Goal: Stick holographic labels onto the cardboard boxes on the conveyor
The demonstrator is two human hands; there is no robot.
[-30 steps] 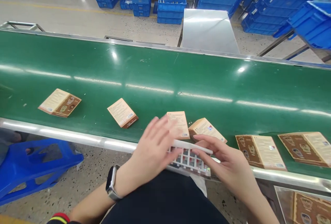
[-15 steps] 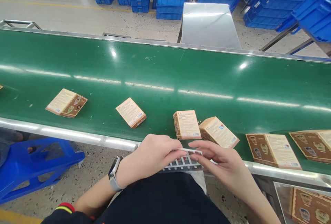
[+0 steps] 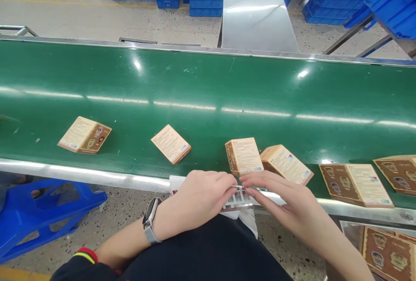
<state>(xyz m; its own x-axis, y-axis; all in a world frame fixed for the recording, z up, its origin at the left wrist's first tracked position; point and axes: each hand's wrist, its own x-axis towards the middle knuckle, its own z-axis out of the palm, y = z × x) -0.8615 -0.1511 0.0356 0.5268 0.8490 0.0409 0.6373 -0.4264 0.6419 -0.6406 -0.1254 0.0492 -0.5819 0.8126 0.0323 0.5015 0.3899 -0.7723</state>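
Just beside the belt's (image 3: 201, 73) near edge, the thin gridded sheet (image 3: 238, 198) looks light and bendy, likely best held by its rim, where left hand (image 3: 203, 196) and right hand (image 3: 290, 201) pinch, fingers nearly closed.

Far-left card (image 3: 85, 135): small lines are printed on the cream half, but I cannot read one word.
Second card (image 3: 171, 144): many lines of print, with a round reddish sign and a barcode-like block near the bottom; too small for reading.
Boxy card (image 3: 245, 155): again lines, a round sign and a barcode-like block; no word is clear to me.
Slanted card (image 3: 287, 165): lines of print and a red-and-blue patch, all unreadable.
Wide-open card (image 3: 356, 185): print fills the cream half, a short pale marking stands on the brown half; neither is legible.
Lower-right card (image 3: 389, 253): one pale marking, unreadable.
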